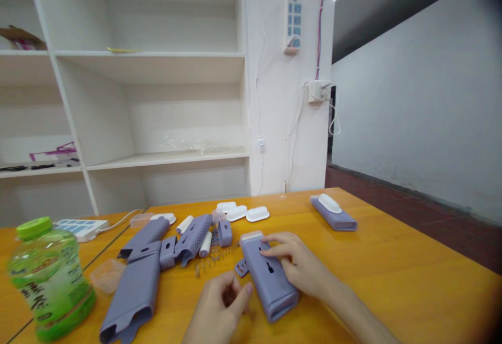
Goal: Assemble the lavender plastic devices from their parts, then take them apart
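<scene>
A lavender plastic housing (pixel 270 281) lies lengthwise on the orange table (pixel 411 276) in front of me. My right hand (pixel 300 265) rests on top of it, fingers pressing its upper face near a white end cap (pixel 251 236). My left hand (pixel 219 307) is just left of the housing, fingers curled; whether it holds something small I cannot tell. A small lavender clip (pixel 242 268) lies between the hand and the housing. Springs (pixel 214 258) are strewn beyond it.
More lavender shells (pixel 137 286) and white caps (pixel 257 213) are scattered at left and centre. An assembled unit (pixel 333 212) sits at the far right. A green-capped bottle (pixel 47 278) stands at the left edge, a power strip (pixel 80 227) behind it. White shelves back the table.
</scene>
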A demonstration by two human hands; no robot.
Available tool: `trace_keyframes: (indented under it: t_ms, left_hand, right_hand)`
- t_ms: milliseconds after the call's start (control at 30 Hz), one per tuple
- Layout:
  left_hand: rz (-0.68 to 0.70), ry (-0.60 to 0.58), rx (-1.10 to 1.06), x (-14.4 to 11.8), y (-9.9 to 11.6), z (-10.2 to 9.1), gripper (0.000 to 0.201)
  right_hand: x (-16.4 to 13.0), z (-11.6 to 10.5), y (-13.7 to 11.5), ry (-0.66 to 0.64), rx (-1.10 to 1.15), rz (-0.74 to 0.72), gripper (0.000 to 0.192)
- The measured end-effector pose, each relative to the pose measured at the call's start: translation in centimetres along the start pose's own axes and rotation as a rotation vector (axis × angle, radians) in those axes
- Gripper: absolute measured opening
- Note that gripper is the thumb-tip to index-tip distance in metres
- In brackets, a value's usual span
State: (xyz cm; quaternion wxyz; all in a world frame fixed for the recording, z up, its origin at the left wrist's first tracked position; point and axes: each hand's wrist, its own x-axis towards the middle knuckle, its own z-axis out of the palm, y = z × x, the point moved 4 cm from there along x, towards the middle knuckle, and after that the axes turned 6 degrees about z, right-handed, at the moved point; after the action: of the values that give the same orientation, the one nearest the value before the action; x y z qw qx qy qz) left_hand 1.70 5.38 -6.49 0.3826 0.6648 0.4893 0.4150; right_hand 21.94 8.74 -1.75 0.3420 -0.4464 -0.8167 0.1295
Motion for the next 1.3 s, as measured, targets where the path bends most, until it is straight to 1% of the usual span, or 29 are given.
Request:
trace_keyframes:
  t_ms: [67,133,200,233,267,300,367,400,433,500,567,633,700,767,800,867,933,1000,1100,1167,1233,1300]
  left_hand:
    - [0.049,0.014,0.064,-0.1,0.5,-0.1,0.047]
    - [0.114,0.098,0.171,-0.3,1.6,-1.1,0.044]
    - [0.2,0.231,0.313,-0.4,2.6,-2.8,0.036]
    - [0.239,0.29,0.37,-0.5,3.0,-3.7,0.03]
    - [0.269,0.334,0.409,-0.5,3.2,-4.6,0.025]
    - [0.29,0.358,0.425,-0.4,3.2,-5.4,0.021]
    - [0.314,0.344,0.398,-0.2,2.8,-6.3,0.016]
    - [0.321,0.315,0.37,-0.1,2.5,-6.3,0.014]
    - [0.327,0.281,0.348,-0.1,2.3,-6.1,0.013]
    - [0.352,0.212,0.364,0.0,2.0,-5.1,0.011]
    - [0.396,0.175,0.488,-0.1,2.2,-3.6,0.011]
    - [0.451,0.121,0.663,-0.2,2.6,-2.0,0.019]
    - [0.508,0.032,0.816,-0.3,3.0,-0.7,0.029]
    - [0.563,-0.06,0.92,-0.3,3.2,0.2,0.034]
    - [0.587,-0.079,0.955,-0.3,3.2,0.3,0.034]
    - [0.616,-0.069,1.004,-0.1,3.1,0.1,0.035]
    - [0.611,-0.016,1.036,0.1,2.8,-0.4,0.035]
    - [0.579,0.053,1.073,0.4,2.2,-1.0,0.032]
    - [0.536,0.179,1.152,0.8,1.1,-1.7,0.028]
    - [0.543,0.238,1.197,0.8,0.4,-1.9,0.029]
    - [0.573,0.259,1.225,0.9,-0.2,-2.0,0.034]
    - [0.614,0.256,1.245,1.0,-0.2,-1.9,0.043]
  right_hand:
    - [0.0,0.0,-0.1,0.093,0.03,0.057,0.04]
    - [0.0,0.1,-1.1,0.133,0.018,0.074,0.03]
    - [-0.1,0.5,-2.5,0.097,-0.011,0.063,0.025]
    - [-0.2,0.7,-3.1,0.06,-0.025,0.065,0.027]
    - [-0.3,1.1,-3.5,0.014,-0.039,0.077,0.035]
    - [-0.4,1.5,-3.7,-0.028,-0.051,0.102,0.048]
    - [-0.7,2.2,-3.5,-0.078,-0.068,0.172,0.072]
    - [-0.7,2.5,-3.3,-0.084,-0.069,0.207,0.079]
    - [-0.8,2.8,-3.1,-0.077,-0.059,0.233,0.081]
    - [-0.7,3.0,-2.7,-0.05,-0.001,0.249,0.079]
    - [-0.5,3.0,-2.2,-0.021,0.084,0.243,0.076]
    - [-0.2,2.8,-1.6,0.02,0.136,0.261,0.072]
    - [0.0,2.4,-0.7,0.073,0.103,0.324,0.069]
    - [0.0,2.0,0.4,0.114,-0.015,0.406,0.069]
    - [-0.1,1.8,0.8,0.126,-0.087,0.443,0.069]
    - [-0.1,1.4,1.4,0.135,-0.215,0.497,0.068]
    - [-0.2,1.2,1.3,0.136,-0.294,0.519,0.065]
    - [-0.2,1.2,0.8,0.13,-0.327,0.516,0.06]
    - [-0.3,2.0,-0.2,0.114,-0.3,0.48,0.053]
    - [-0.4,2.9,-0.9,0.105,-0.252,0.444,0.052]
    - [-0.5,3.6,-1.4,0.11,-0.208,0.407,0.052]
    - [-0.5,3.9,-1.8,0.137,-0.155,0.376,0.048]
